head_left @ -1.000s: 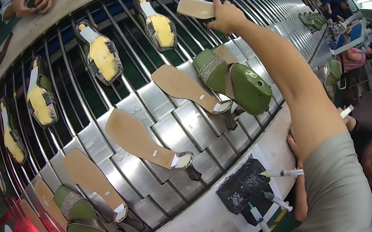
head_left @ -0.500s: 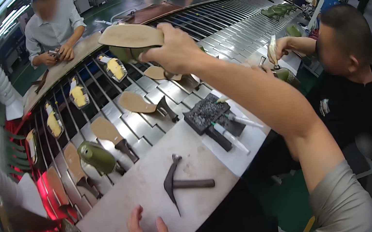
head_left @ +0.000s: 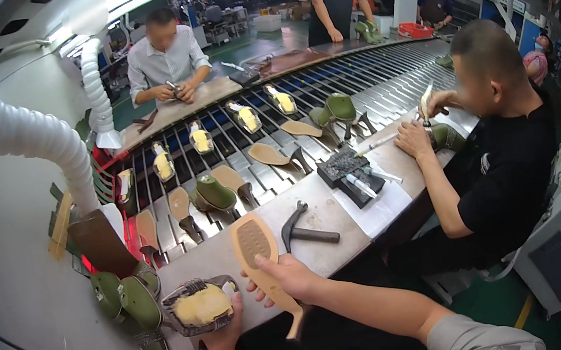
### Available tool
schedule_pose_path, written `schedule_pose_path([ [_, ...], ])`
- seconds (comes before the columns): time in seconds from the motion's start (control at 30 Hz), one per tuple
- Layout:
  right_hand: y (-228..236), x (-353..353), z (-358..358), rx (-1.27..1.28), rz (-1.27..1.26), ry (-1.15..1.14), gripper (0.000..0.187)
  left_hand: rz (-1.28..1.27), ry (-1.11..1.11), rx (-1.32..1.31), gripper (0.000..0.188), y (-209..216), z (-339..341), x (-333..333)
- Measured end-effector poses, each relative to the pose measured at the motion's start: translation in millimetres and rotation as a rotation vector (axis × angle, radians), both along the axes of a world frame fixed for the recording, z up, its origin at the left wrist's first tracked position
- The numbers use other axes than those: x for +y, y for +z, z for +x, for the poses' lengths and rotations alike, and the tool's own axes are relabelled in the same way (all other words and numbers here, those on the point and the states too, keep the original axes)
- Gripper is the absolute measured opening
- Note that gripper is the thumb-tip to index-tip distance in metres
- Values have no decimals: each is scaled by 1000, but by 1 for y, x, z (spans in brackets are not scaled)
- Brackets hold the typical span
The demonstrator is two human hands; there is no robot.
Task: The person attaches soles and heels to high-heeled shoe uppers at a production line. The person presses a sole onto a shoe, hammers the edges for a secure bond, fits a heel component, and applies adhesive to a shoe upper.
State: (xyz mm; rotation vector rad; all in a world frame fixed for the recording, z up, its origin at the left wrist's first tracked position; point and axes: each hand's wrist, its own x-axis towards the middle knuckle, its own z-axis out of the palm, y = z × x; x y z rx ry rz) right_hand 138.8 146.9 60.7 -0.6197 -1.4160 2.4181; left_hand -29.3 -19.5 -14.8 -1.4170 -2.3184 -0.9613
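Observation:
My left hand point(head_left: 227, 326) is wrapped round a shoe upper point(head_left: 201, 308), bottom up, with yellow filling inside a dark, rough rim. Beside it, my right hand point(head_left: 287, 278) grips a tan heeled shoe sole point(head_left: 253, 240), its textured forepart raised and its heel pointing down. The sole and the upper are apart. Just beyond my right hand, a hammer point(head_left: 297, 230) with a dark head and handle lies on the pale worktop point(head_left: 333, 222). Left of my left hand stand several green shoes point(head_left: 140, 302).
A slatted conveyor point(head_left: 268, 190) carries tan heeled soles point(head_left: 268, 155), green shoes point(head_left: 213, 195) and yellow-filled uppers point(head_left: 200, 138). A black tray point(head_left: 345, 168) and syringes point(head_left: 362, 186) lie to the right. A co-worker point(head_left: 503, 130) sits there; another person point(head_left: 165, 61) works across the conveyor.
My right hand has come back from over the conveyor, where it held a tan-soled green shoe; it now grips a sole. My left hand, open and empty before, now holds an upper.

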Motion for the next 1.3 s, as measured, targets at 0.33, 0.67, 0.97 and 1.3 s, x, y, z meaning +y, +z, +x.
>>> schedule_pose_path([
  [0.33,-56,42,-33,-130,422,-419,41,164,-102,-90,46,50,8,-4],
  [0.67,-42,94,-31,-198,1247,-815,58,547,-478,-965,67,70,-34,46],
  [0.97,-21,33,1,61,510,-250,39,606,-632,-1417,67,60,-62,93],
  [1.3,-26,48,-30,-173,580,-317,37,690,-678,-1453,79,64,-54,87],
])
